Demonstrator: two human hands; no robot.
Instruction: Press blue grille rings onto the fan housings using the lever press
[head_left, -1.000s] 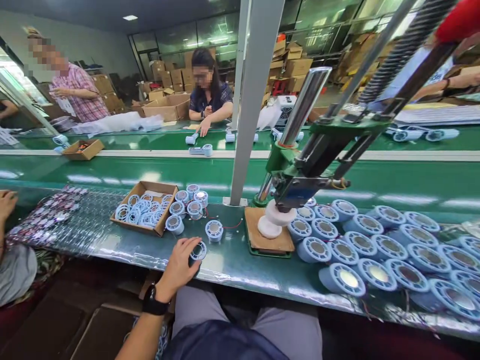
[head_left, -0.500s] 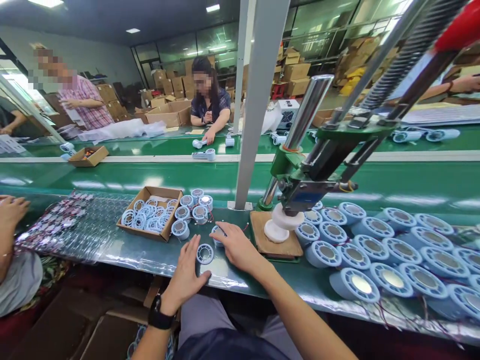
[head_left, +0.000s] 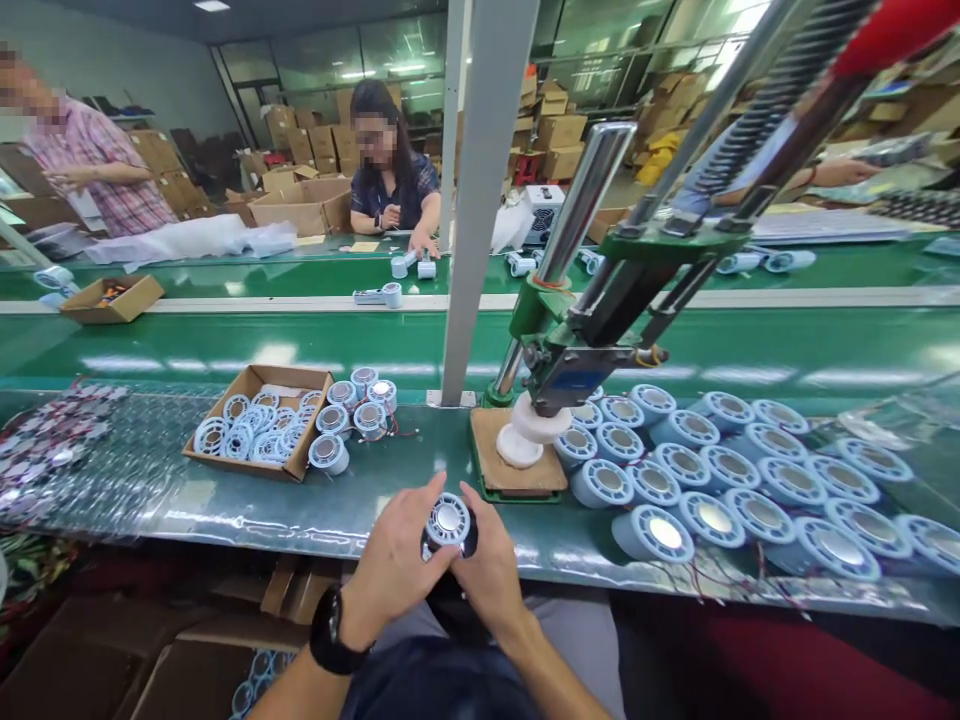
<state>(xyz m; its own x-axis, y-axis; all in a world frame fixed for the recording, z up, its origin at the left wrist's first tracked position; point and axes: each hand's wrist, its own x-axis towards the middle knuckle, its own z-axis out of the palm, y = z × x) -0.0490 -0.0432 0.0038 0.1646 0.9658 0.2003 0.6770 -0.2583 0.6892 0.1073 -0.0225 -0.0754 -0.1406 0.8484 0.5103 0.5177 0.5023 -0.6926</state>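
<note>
A round light-blue part [head_left: 448, 518] with a silver centre is held between my two hands at the table's front edge. My left hand [head_left: 405, 545] has its fingers and thumb round the left side, and my right hand [head_left: 487, 550] closes on the right side. Beyond them, to the right, stands a hand press [head_left: 574, 370] with a white round pad above a white round seat [head_left: 519, 446] on a brown board. Left of the press, several blue housings [head_left: 328, 453] stand beside a cardboard box [head_left: 300, 462] of loose blue rings [head_left: 240, 440].
Many blue housings [head_left: 652, 533] with wires crowd the table right of the press. A grey post [head_left: 480, 200] rises behind. Flat wired parts [head_left: 60, 430] lie at far left. Across the green conveyor [head_left: 360, 345], a seated person [head_left: 394, 190] handles blue parts.
My hands have come together around the round part, which is now lifted and shows a silver centre instead of an open ring. The camera view has shifted right.
</note>
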